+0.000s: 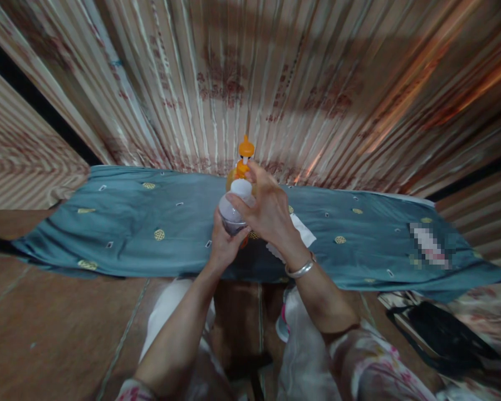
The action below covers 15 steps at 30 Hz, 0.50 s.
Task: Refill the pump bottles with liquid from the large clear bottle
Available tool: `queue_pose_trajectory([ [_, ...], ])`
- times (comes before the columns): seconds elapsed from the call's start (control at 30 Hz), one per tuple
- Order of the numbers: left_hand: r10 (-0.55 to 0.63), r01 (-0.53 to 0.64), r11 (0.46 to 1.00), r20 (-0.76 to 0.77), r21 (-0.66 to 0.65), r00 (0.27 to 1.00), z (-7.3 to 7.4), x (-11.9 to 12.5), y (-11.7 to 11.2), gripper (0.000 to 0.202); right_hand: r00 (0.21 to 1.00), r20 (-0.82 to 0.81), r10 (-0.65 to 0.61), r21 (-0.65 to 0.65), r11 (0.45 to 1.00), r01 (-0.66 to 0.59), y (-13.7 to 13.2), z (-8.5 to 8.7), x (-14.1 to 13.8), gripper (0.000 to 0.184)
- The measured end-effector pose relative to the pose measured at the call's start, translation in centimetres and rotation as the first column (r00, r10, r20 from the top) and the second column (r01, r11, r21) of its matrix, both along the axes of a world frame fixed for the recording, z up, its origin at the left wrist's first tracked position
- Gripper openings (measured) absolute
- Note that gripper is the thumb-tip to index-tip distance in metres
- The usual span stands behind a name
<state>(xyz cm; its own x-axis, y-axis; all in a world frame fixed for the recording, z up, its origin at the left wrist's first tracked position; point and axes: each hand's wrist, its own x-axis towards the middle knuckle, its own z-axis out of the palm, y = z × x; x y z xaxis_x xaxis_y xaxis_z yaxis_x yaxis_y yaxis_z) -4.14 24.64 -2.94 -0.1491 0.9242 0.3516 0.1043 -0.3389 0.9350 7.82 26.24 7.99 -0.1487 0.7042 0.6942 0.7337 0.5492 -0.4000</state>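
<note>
A clear bottle (230,214) with a white cap (241,188) stands tilted over the middle of the cloth-covered table. My left hand (226,245) is wrapped round its lower body. From the right, my right hand (269,209) reaches over the cap, thumb across its near side and fingers behind it; the exact fingertip contact is partly hidden. Just beyond both hands is a bottle with an orange pump top (246,149), its yellowish body mostly covered by the clear bottle and my right hand. A white tissue or paper (304,229) lies beside my right wrist.
A blue-green patterned cloth (125,223) covers the long, narrow table. Pleated curtains (225,72) hang behind it. A blurred-out pale item (430,245) lies at the right end. A black bag (446,334) is at lower right, near the tiled floor (67,323).
</note>
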Motion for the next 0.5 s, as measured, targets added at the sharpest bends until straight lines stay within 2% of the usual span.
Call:
queue_pose_trajectory([
  [0.1, -0.003, 0.003, 1.000, 0.005, -0.014, 1.000, 0.12, 0.12, -0.02, 0.085, 1.000, 0.003, -0.015, -0.002, 1.000, 0.015, 0.21, -0.15, 0.12, 0.061],
  [0.23, -0.007, 0.007, 1.000, 0.003, 0.000, 1.000, 0.12, 0.11, 0.00, 0.085, 0.998, 0.051, 0.047, -0.023, 0.999, -0.046, 0.10, -0.26, 0.21, 0.054],
  [0.33, -0.011, 0.011, 1.000, 0.003, -0.004, 1.000, 0.12, 0.03, 0.00, 0.085, 0.997, 0.053, 0.048, -0.021, 0.999, -0.047, -0.03, -0.23, 0.14, 0.061],
  [0.5, -0.010, 0.010, 1.000, 0.014, -0.021, 1.000, 0.38, 0.08, -0.10, 0.086, 0.998, 0.044, -0.039, -0.028, 0.999, 0.040, 0.20, -0.28, 0.09, 0.073],
])
